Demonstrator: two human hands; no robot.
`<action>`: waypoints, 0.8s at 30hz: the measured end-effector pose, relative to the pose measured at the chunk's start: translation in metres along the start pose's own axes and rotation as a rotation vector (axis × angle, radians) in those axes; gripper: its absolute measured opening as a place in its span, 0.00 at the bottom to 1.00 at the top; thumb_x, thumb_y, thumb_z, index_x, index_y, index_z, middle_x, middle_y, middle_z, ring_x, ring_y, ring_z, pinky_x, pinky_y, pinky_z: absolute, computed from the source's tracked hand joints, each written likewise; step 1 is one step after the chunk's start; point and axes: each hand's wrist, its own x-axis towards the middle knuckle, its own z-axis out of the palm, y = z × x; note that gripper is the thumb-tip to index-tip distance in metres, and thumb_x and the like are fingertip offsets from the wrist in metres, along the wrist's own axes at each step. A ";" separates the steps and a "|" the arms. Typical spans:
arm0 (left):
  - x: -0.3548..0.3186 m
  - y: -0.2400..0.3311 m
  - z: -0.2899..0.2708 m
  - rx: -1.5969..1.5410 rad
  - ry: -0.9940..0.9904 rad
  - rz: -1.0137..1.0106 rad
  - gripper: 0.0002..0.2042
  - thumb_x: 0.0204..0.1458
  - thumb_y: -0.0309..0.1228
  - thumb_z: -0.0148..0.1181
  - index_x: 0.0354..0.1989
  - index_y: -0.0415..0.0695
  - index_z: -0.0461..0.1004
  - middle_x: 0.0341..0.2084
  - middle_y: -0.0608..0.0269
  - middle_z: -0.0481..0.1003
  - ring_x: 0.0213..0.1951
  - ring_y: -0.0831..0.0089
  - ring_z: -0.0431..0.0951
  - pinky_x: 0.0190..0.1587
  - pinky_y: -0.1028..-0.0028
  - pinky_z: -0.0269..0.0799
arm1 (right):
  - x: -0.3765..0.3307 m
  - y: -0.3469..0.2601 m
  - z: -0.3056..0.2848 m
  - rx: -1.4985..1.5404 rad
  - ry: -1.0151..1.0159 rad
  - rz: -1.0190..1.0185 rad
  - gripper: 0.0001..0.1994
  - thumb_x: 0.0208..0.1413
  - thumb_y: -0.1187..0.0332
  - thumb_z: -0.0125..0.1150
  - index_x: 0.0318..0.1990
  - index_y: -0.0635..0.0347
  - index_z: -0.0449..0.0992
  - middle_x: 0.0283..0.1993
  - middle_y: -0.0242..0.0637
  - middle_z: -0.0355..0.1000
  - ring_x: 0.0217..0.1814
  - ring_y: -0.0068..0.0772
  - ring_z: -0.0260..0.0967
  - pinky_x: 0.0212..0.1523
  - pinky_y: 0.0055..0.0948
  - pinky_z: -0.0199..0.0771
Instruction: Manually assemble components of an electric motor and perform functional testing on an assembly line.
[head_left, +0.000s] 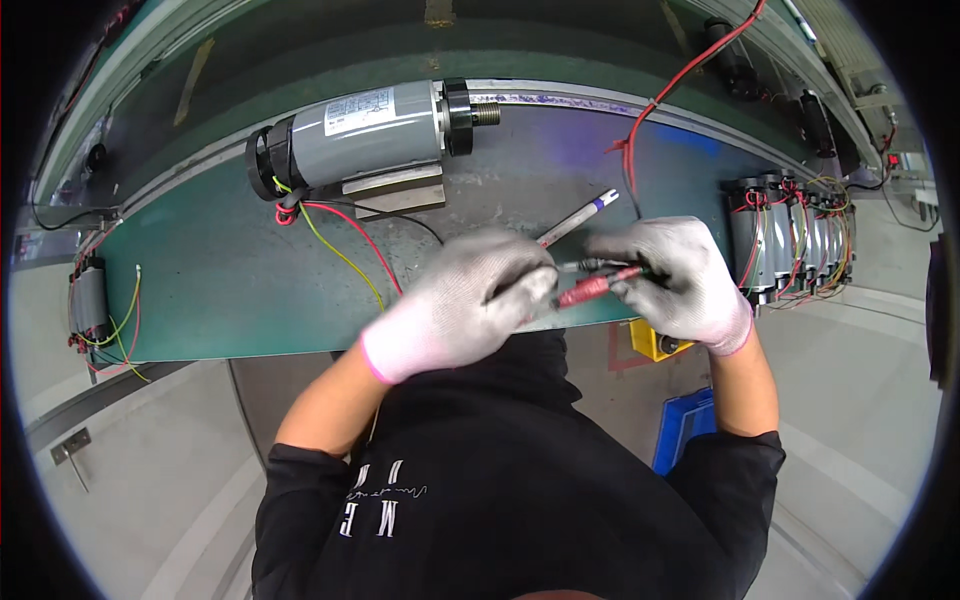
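Here, a white label [358, 110] shaped like a rectangle sits on top of a grey motor [365, 135], which lies near the far edge of the green workbench [220, 280]. A yellow box [650, 342] and a blue bin [685, 425] sit on the grey floor below the near edge, on the right. A row of small grey motors [790, 245] with coloured wires stands at the right end of the workbench. A red cable [690, 70] hangs down from above.

Both hands wear white gloves with pink cuffs. The left hand [465, 300] and the right hand [680, 275] are close together over the near edge of the workbench. The fingers of both hands are curled tight around a thin red wire end [590, 288], one hand at each side. It is short, a bit blurry, and lies almost flat between them. A white and silver pen [580, 217] lies just behind the hands.
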 end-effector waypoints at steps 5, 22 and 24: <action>0.053 -0.006 -0.069 0.941 0.335 0.356 0.17 0.62 0.34 0.66 0.57 0.44 0.80 0.53 0.54 0.82 0.57 0.49 0.79 0.59 0.51 0.73 | -0.002 0.064 -0.007 -0.407 -0.019 0.124 0.18 0.49 0.79 0.66 0.50 0.63 0.83 0.39 0.48 0.79 0.43 0.56 0.78 0.45 0.45 0.78; 0.076 -0.015 -0.084 1.317 0.361 -0.189 0.18 0.71 0.42 0.51 0.35 0.44 0.80 0.32 0.52 0.84 0.38 0.52 0.85 0.47 0.53 0.80 | 0.100 0.032 -0.126 -0.816 0.687 -0.111 0.32 0.61 0.73 0.65 0.74 0.59 0.68 0.77 0.50 0.68 0.74 0.55 0.69 0.74 0.45 0.72; 0.070 -0.014 -0.081 1.303 0.385 -0.164 0.18 0.71 0.42 0.51 0.35 0.44 0.81 0.32 0.52 0.84 0.38 0.52 0.86 0.47 0.53 0.80 | 0.116 0.042 -0.130 -0.936 0.672 -0.031 0.35 0.61 0.73 0.64 0.77 0.59 0.63 0.80 0.50 0.64 0.73 0.56 0.70 0.71 0.45 0.76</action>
